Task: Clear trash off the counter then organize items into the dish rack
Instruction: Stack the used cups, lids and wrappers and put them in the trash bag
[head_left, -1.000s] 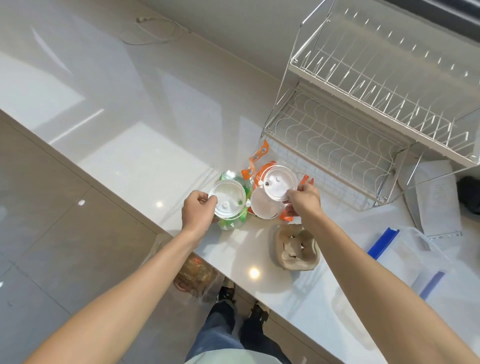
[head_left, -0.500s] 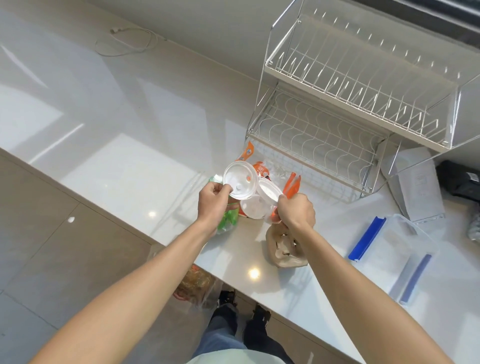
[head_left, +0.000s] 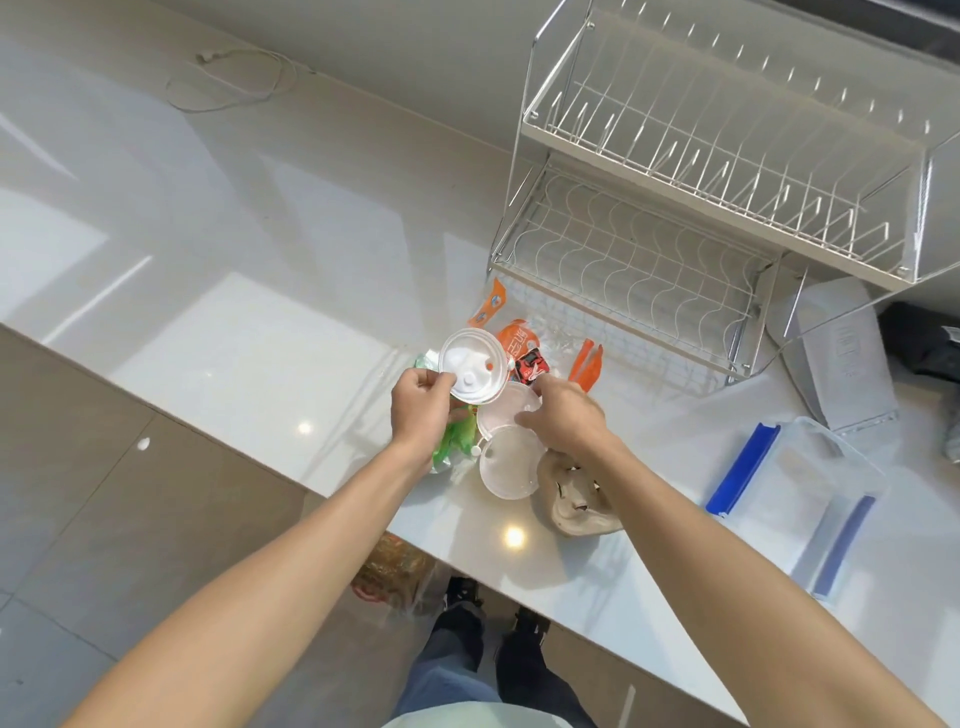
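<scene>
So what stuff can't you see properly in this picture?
- Green wrapper: head view, mostly hidden under the left hand.
- Brown cup carrier: head view, top part covered by the right hand and wrist.
- Print on the orange wrappers: too small to read.
- Bag below the counter: blurred and cut by the counter edge, contents unclear.
- Dark thing at the right edge: cut off by the frame.

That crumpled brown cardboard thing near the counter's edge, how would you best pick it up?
I would grip the crumpled cardboard cup carrier by its raised outer rim, coming from above on the side facing the person. It lies loose on the counter, and its bent folds offer edges to pinch. The right hand is closest, but it is on a clear plastic lid, so that goes first.
</scene>
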